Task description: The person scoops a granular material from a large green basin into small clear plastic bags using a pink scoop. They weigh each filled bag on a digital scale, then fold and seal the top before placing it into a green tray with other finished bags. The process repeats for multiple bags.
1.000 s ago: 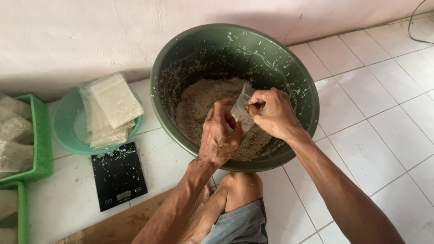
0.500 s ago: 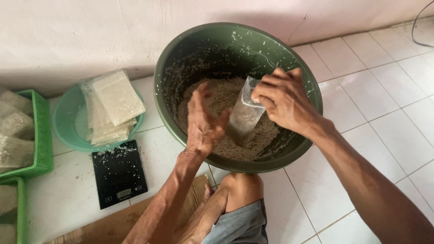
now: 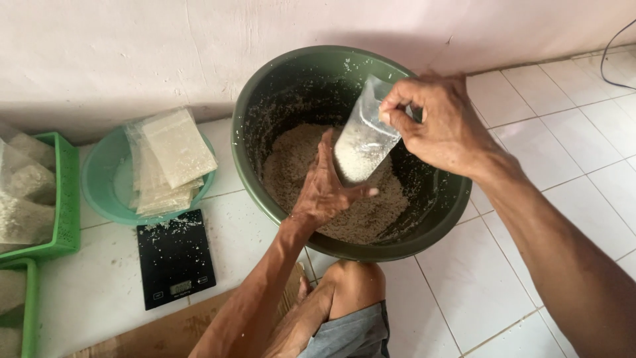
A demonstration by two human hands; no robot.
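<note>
A big dark green basin (image 3: 265,99) stands on the white tiled floor, half full of pale grain (image 3: 291,166). Over it my right hand (image 3: 440,122) pinches the top of a small clear plastic bag (image 3: 361,146) partly filled with grain. My left hand (image 3: 328,189) is flat and open beneath and beside the bag, fingers spread, touching its lower side.
A black digital scale (image 3: 175,258) lies left of the basin. Behind it a teal bowl (image 3: 99,179) holds several filled flat bags. Green crates (image 3: 66,199) with more bags sit at the far left. My bent knee (image 3: 354,285) is below the basin; a cable (image 3: 613,53) at far right.
My right hand has lifted the bag up out of the grain. The left hand has come off the grain and now supports the bag from below.
</note>
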